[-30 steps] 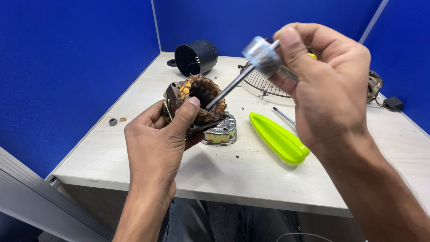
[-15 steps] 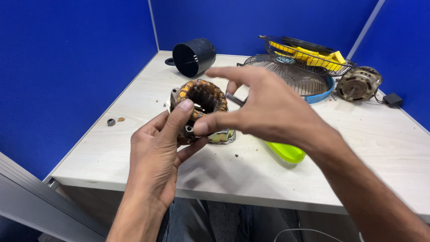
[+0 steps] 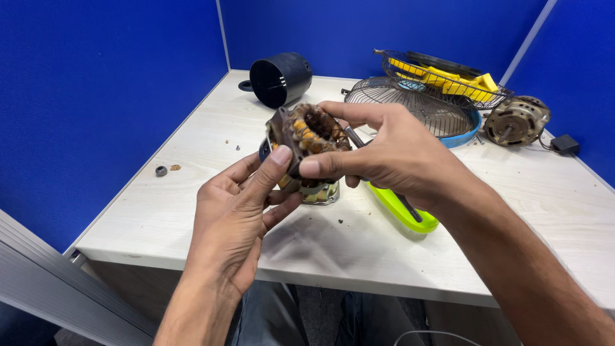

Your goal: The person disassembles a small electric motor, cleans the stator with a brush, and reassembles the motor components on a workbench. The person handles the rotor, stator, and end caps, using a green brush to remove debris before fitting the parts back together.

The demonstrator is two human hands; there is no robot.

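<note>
Motor coil [image 3: 307,138] is gripped by both the left hand [image 3: 237,218] and right hand [image 3: 391,154] fingers; best kept steady above the bench [image 3: 192,192].

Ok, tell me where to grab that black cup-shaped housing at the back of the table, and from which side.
Grip the black housing by its rim, probably from the front: it lies on its side on the table with the open mouth facing the person, so fingers can hook inside the wall and a thumb press outside. Its rounded body might roll if pinched from above.
</note>
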